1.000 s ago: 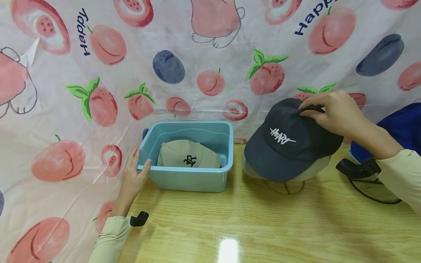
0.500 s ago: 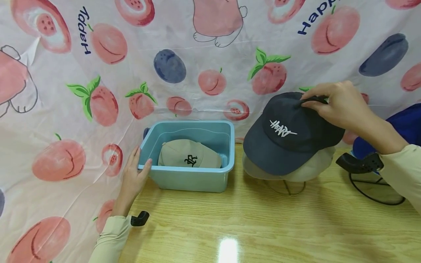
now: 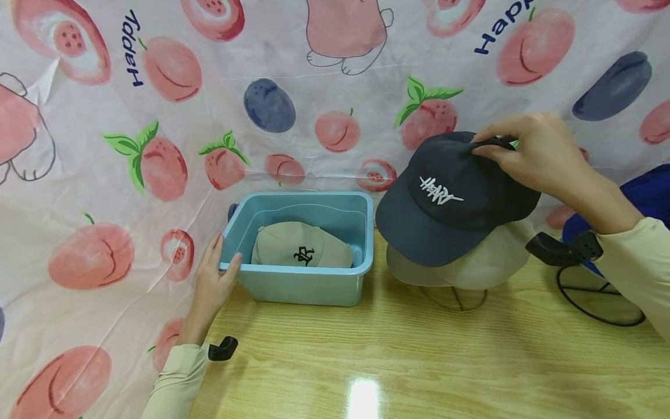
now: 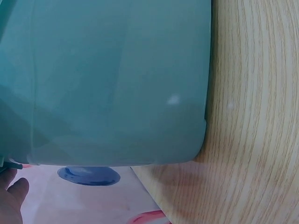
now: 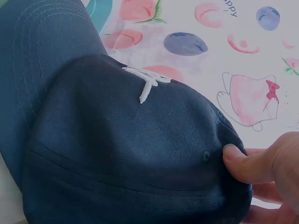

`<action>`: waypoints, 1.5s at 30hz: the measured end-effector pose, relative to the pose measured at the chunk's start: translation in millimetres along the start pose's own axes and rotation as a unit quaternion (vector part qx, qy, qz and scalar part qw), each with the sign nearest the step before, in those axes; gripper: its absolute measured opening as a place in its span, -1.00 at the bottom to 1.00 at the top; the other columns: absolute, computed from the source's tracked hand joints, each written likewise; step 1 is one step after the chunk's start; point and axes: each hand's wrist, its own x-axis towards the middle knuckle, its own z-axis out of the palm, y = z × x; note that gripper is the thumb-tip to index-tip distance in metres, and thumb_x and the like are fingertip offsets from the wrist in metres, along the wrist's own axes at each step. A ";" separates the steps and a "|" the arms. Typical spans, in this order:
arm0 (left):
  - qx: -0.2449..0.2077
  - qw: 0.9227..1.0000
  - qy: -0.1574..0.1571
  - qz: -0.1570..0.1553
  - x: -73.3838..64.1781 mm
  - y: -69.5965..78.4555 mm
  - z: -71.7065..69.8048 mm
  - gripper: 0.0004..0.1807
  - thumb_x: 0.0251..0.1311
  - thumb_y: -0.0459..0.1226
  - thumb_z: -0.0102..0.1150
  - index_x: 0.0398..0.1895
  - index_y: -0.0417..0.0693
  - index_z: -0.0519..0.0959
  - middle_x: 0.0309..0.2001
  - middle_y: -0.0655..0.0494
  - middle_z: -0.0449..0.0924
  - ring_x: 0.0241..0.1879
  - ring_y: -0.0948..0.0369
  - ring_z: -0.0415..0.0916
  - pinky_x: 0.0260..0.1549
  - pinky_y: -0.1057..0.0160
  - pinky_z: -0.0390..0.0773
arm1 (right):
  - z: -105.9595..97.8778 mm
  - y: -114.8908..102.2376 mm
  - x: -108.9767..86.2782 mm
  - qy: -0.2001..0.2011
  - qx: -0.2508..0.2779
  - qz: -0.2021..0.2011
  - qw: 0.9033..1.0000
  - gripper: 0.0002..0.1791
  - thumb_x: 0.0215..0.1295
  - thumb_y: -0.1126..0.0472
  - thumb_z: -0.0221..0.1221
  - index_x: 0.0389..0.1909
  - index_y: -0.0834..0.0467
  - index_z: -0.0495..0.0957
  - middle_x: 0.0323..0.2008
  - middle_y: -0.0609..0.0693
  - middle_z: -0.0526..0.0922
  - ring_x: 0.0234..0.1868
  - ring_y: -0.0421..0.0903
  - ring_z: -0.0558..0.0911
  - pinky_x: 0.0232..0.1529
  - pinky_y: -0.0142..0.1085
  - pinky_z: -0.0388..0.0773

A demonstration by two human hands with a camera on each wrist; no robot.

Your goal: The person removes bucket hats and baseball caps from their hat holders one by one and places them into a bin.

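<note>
- Here's the navy cap [image 3: 460,203], up in the air on the right of the blue bin [image 3: 303,286], brim angled down and to the left, white lettering [image 3: 439,191] on its front.
- The right hand [image 3: 544,157] has it at the crown: thumb on one side, fingers on the other, a narrow pinch with the fabric bunched between. The right wrist view shows that thumb pressed flat to the cloth.
- Right below, a beige cap [image 3: 484,262] sits on a thin wire stand [image 3: 458,299], partly hidden by the navy one; whether the two caps touch, I can't tell.
- Over to the bin, and another beige cap lies inside, the embroidered cap [image 3: 282,244] with a black emblem [image 3: 303,255], brim to the right.
- The left hand [image 3: 211,285] is at the bin's front left corner, fingers extended along the outside, thumb spread away at the front rim.
- Out at the far right, a bright blue cap [image 3: 646,195], partly behind the right forearm, with a black wire base [image 3: 602,321] near it.
- All this on a wood-grain table [image 3: 419,361], with fruit-printed cloth [image 3: 220,105] behind.
</note>
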 end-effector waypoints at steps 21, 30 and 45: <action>-0.014 1.000 -0.004 -0.003 -0.7 -0.2 -1.3 -0.27 0.31 -0.10 0.06 0.39 -0.36 0.13 0.43 -0.11 0.04 0.33 -0.11 0.10 -0.06 -0.21 0.43 | 8.8 -25.4 19.6 -0.004 0.014 0.035 0.999 -0.85 0.11 0.25 0.32 -0.33 0.25 0.73 -0.38 0.23 0.69 -0.39 0.09 0.55 -0.41 -0.21 0.27; -0.013 1.000 -0.009 -0.005 -1.2 -1.4 -2.4 -0.26 0.30 -0.09 0.06 0.40 -0.34 0.12 0.43 -0.13 0.05 0.34 -0.11 0.09 0.01 -0.24 0.37 | 13.5 -45.1 31.3 -0.012 0.025 0.055 0.998 -0.82 0.16 0.23 0.27 -0.30 0.26 0.73 -0.38 0.24 0.69 -0.48 0.07 0.50 -0.45 -0.17 0.29; -0.009 1.000 -0.009 -0.005 -1.4 -1.4 -1.6 -0.27 0.31 -0.09 0.04 0.41 -0.32 0.11 0.43 -0.13 0.03 0.32 -0.14 0.12 -0.09 -0.21 0.45 | 36.9 -67.8 49.7 -0.025 0.066 0.074 0.995 -0.81 0.15 0.21 0.28 -0.27 0.23 0.73 -0.33 0.22 0.68 -0.28 0.15 0.53 -0.25 0.01 0.41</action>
